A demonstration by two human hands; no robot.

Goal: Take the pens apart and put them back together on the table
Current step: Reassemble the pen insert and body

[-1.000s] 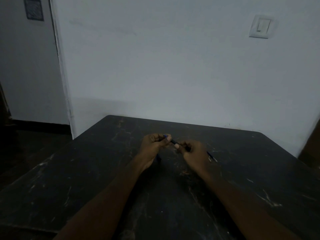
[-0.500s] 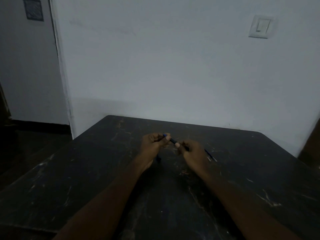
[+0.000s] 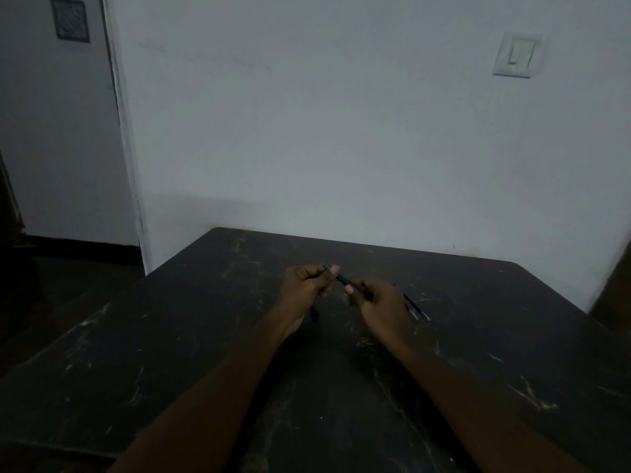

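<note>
Dark pen (image 3: 342,279) in a pinch at both ends — left hand (image 3: 305,285) fingers, right hand (image 3: 382,305) fingers — above the scratched table (image 3: 205,336)

Bare forearms (image 3: 218,380), bare hands (image 3: 305,285)

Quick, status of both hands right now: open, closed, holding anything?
Left hand: closed, gripping the far end of the dark pen.
Right hand: closed, pinching the near end of the same pen.
</note>
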